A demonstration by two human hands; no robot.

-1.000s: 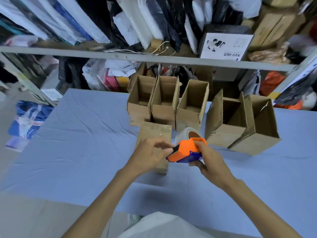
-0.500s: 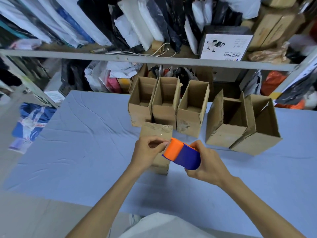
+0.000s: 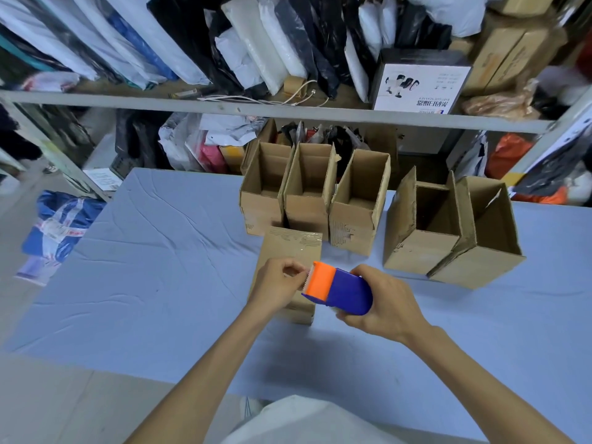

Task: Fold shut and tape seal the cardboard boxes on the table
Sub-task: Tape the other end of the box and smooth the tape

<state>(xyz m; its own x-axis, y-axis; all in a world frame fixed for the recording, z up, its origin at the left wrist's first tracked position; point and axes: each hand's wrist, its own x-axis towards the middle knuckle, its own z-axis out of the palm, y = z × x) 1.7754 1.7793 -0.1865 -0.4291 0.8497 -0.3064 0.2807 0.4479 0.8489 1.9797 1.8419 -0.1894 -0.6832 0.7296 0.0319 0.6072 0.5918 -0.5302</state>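
A closed cardboard box (image 3: 290,251) lies flat on the blue table (image 3: 144,257) in front of me, with clear tape across its far end. Over its near end my right hand (image 3: 381,302) grips an orange and blue tape dispenser (image 3: 338,288). My left hand (image 3: 278,283) pinches the tape end at the dispenser's orange toothed edge. Behind stand three open boxes in a row (image 3: 307,193), and two larger open boxes (image 3: 448,225) sit to the right, leaning against each other.
A metal shelf rail (image 3: 256,108) crosses above the table's far edge, loaded with bagged garments and a black-and-white carton (image 3: 416,84). Bags and packages fill the space under the shelf. A blue bag (image 3: 57,229) lies on the floor at left.
My right hand has turned the dispenser so its blue body faces up and its orange edge points left. My left hand has shifted from the box onto the tape end.
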